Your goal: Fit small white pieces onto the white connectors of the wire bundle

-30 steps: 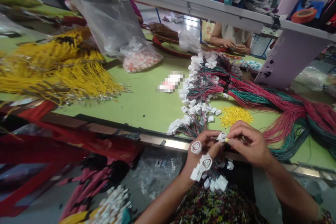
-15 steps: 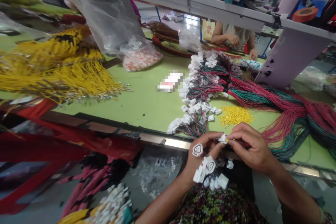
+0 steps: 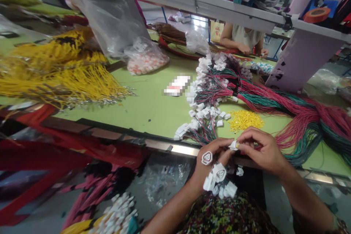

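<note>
Between the fingers of my left hand (image 3: pixel 212 153) is a white plastic connector (image 3: pixel 233 145), held just over the table's front edge. My right hand (image 3: pixel 260 150) pinches a small yellow piece (image 3: pixel 237 146) at the open end of that connector; most of the piece is hidden by the fingertips. More white connectors (image 3: pixel 219 172) on wires hang around my left hand and wrist. Behind the hands lies a heap of small yellow pieces (image 3: pixel 246 120). A bundle of red and green wires (image 3: pixel 252 98) with white connectors at their ends spreads beside it.
Yellow wires (image 3: pixel 82 76) cover the left of the green table (image 3: pixel 153 109). A bag of orange and white parts (image 3: pixel 148 60) lies behind. Overhead runs a shelf (image 3: pixel 192 2); its purple upright (image 3: pixel 304 58) stands at right. Across the table, a person (image 3: pixel 244 40) works.
My right fingers have shifted slightly against the connector, and less of the yellow piece shows. My left hand has barely moved. The person opposite has moved their hands.
</note>
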{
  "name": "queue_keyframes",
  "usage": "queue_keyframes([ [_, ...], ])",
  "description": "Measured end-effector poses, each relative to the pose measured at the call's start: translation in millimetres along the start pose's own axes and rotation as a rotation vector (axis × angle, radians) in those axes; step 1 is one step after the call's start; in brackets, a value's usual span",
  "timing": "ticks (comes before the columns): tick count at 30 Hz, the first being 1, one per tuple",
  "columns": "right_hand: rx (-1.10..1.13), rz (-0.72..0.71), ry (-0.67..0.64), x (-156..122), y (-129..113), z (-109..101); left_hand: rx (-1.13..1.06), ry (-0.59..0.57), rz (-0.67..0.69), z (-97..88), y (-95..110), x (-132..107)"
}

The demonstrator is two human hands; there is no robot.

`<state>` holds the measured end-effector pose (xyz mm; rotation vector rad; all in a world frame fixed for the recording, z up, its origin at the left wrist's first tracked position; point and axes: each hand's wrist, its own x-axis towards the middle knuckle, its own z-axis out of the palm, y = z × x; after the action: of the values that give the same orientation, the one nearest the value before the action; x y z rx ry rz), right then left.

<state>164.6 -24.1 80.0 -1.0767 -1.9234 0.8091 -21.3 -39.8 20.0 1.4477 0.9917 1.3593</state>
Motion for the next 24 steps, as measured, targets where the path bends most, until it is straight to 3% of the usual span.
queue_keyframes([
  [4,0.187,0.099,-0.051,2.8,8.3,0.2,-0.003,-0.026,-0.010,-1.0,-2.9,-0.7],
  [8,0.414,0.206,-0.116,3.4,19.5,2.1,0.039,-0.031,0.077,-1.5,-12.3,-1.6],
  [13,0.482,0.259,-0.153,-0.3,21.5,3.8,0.041,-0.044,0.078,-1.0,-12.6,-1.2],
  [19,0.117,0.031,-0.098,-19.0,17.2,-11.9,-0.035,-0.161,0.052,-5.6,3.6,6.9],
  [24,-0.223,0.040,-0.483,-62.7,26.9,-13.2,-0.092,-0.084,-0.163,-1.5,4.8,14.3],
])
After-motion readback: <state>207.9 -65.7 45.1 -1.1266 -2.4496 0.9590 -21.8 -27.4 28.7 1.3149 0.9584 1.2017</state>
